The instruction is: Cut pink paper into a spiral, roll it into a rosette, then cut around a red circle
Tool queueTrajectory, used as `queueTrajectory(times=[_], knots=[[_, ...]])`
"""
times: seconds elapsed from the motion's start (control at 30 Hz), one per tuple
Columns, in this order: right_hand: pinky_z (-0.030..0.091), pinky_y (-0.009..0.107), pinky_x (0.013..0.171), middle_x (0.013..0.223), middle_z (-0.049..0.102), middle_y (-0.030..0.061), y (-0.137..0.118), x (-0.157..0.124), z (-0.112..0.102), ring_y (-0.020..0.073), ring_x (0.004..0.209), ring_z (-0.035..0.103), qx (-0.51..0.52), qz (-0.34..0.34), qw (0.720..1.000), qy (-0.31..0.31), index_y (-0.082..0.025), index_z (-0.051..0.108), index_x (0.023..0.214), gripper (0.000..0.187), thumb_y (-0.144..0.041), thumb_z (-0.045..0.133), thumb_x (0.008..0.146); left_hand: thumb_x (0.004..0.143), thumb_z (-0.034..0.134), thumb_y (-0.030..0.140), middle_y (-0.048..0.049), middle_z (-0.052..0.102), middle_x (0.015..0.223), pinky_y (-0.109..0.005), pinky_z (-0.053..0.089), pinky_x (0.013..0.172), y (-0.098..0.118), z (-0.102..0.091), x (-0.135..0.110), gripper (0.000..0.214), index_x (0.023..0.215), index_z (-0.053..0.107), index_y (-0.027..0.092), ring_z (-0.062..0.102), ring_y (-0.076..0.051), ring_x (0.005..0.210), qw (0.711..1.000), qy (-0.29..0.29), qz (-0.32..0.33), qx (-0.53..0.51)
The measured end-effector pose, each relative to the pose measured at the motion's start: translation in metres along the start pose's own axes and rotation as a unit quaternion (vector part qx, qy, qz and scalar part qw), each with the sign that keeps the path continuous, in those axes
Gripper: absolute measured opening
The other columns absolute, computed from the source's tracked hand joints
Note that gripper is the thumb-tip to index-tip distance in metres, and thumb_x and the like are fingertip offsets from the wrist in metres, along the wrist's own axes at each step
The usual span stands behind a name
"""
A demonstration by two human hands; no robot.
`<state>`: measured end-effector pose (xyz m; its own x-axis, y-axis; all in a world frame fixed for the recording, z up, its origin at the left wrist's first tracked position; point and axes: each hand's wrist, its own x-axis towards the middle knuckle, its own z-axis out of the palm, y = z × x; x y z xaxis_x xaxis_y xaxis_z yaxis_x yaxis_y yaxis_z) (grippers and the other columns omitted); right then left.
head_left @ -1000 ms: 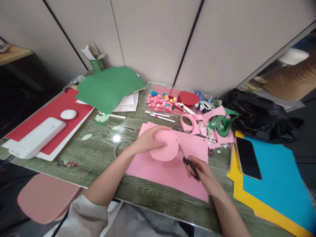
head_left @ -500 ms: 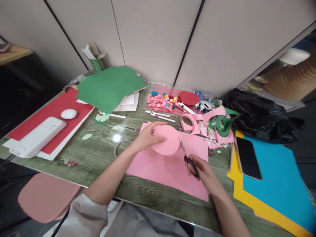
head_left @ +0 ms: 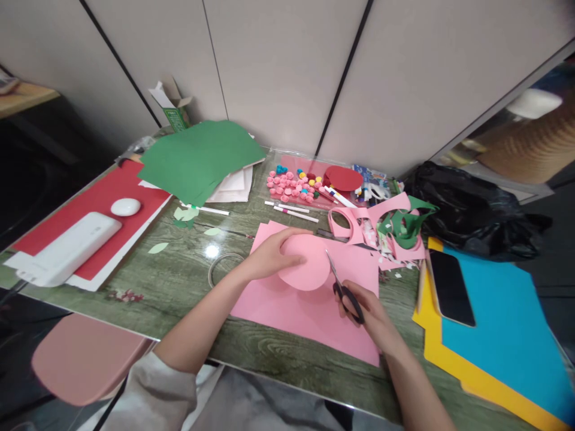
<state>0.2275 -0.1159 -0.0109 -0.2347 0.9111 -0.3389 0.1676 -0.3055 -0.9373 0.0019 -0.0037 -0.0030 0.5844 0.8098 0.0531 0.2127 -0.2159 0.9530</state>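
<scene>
Scissors (head_left: 340,281) with black handles meet the right edge of a pink disc (head_left: 309,270), blades pointing toward the far side. Right hand (head_left: 366,311) has its grip closed through the handles; how far the blades are parted is too fine to tell. Left hand (head_left: 272,257) has its grip closed on the disc's left part, fingers spread over the top, thumb hidden beneath. The disc sits just above a large pink sheet (head_left: 305,317), which lies flat near the middle of the green wood-grain surface (head_left: 188,275).

Judging from this, the disc's rim is being trimmed. A further snip would call for the left hand to rotate the disc so the curve feeds into the blades. The paper looks matte, thin, and stiff enough to hold its shape.

Right of the sheet lie curly pink and green offcuts (head_left: 395,227), then smooth blue card (head_left: 503,311) carrying a glossy black phone (head_left: 450,287). At the far left, green sheets (head_left: 197,155) overlap.
</scene>
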Motion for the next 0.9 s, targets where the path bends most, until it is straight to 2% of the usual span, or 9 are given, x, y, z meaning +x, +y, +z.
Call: queueTrajectory(times=[0.4, 0.73, 0.9], knots=[[0.025, 0.023, 0.046, 0.06, 0.048, -0.0023, 0.001, 0.0, 0.0, 0.0103, 0.052, 0.036, -0.024, 0.004, 1.0, 0.003, -0.018, 0.051, 0.082, 0.024, -0.041, 0.049, 0.086, 0.073, 0.062, 0.024, -0.0052, 0.052, 0.13, -0.044, 0.035, 0.103, 0.004, -0.004, -0.001, 0.05, 0.122, 0.051, 0.025, 0.047, -0.026, 0.119, 1.0, -0.001, -0.004, 0.018], [0.024, 0.022, 0.044, 0.059, 0.05, -0.0031, 0.017, 0.004, -0.003, 0.0089, 0.049, 0.035, -0.039, 0.004, 0.999, 0.014, -0.019, 0.049, 0.077, 0.019, -0.036, 0.05, 0.086, 0.071, 0.061, 0.022, -0.0038, 0.051, 0.131, -0.043, 0.035, 0.104, 0.002, -0.005, -0.001, 0.052, 0.122, 0.05, 0.026, 0.046, -0.025, 0.121, 1.0, 0.015, -0.01, 0.017], [0.023, 0.022, 0.043, 0.058, 0.05, -0.0035, 0.014, 0.003, -0.002, 0.0081, 0.048, 0.033, -0.035, 0.004, 0.999, 0.017, -0.019, 0.049, 0.076, 0.019, -0.034, 0.05, 0.086, 0.073, 0.061, 0.023, -0.0039, 0.05, 0.131, -0.041, 0.035, 0.104, 0.001, -0.005, -0.001, 0.051, 0.123, 0.05, 0.026, 0.045, -0.024, 0.122, 1.0, 0.019, -0.007, 0.013]])
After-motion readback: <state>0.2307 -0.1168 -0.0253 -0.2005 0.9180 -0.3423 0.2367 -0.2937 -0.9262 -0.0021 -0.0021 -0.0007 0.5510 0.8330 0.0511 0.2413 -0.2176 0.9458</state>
